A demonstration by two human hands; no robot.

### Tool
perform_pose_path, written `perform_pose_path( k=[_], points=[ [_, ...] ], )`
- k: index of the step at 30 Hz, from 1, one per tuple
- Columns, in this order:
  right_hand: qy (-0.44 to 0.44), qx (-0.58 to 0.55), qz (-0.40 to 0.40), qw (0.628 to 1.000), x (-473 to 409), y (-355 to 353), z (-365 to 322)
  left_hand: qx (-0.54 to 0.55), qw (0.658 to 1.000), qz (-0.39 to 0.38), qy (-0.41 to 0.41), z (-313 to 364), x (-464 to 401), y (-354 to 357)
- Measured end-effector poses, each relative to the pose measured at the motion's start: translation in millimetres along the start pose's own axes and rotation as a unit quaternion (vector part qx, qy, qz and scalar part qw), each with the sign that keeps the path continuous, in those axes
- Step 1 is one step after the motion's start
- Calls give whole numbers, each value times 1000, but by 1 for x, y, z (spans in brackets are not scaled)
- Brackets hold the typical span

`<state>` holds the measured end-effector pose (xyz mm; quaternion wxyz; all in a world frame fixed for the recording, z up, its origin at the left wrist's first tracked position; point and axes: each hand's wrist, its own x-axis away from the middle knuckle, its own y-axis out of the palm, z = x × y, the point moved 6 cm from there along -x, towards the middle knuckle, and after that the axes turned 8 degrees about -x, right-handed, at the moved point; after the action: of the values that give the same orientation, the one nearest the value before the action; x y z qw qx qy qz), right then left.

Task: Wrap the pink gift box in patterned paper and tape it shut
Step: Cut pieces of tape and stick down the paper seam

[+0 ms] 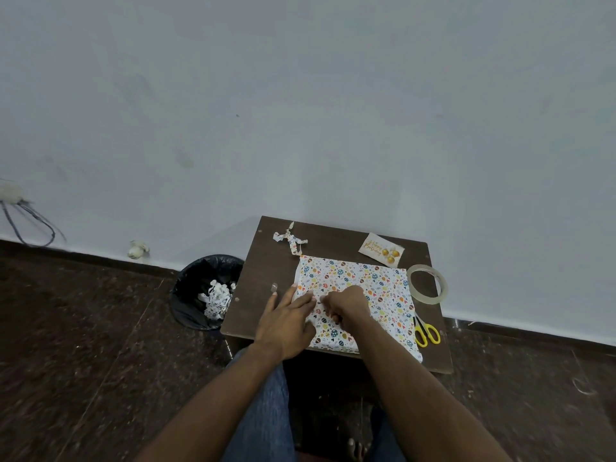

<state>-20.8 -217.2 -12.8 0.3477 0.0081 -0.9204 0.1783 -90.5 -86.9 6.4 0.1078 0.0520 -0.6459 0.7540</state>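
Pressing down on the wrapped parcel: left hand (287, 323) lies flat, fingers straight, on the patterned paper (356, 296) at its left edge, fingertips reaching past the edge toward the far left. Right hand (345, 303) sits just beside it, fingers curled down against the paper near the middle; whether this grip is pinching a fold or a bit of tape, cannot tell.

Progress, as a judgement: paper is already folded over, since no pink box shows anywhere, so the box is presumably inside, fully covered. Hands look to be working the seam on top. Tape on the seam not visible, so sealing and the end flaps likely remain.

Parcel is flat, roughly square, white paper with small coloured balloons and hearts, lying in the middle of the dark brown surface (266, 278), near edge overhanging toward the person.

Right of it: clear tape roll (427, 284), touching or just beside the paper. Yellow-handled scissors (425, 331) near right. Birthday card (381, 249) far right. Crumpled paper strip (290, 240) far left. On the floor, left: black bin (206, 291) with paper scraps.
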Motion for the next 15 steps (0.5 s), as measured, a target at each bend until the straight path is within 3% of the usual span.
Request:
perform_pose_path(
  k=[15],
  points=[
    [4,15,-66,998,5,-5,8,7,1000,-2,-6,1,2,-1]
  ],
)
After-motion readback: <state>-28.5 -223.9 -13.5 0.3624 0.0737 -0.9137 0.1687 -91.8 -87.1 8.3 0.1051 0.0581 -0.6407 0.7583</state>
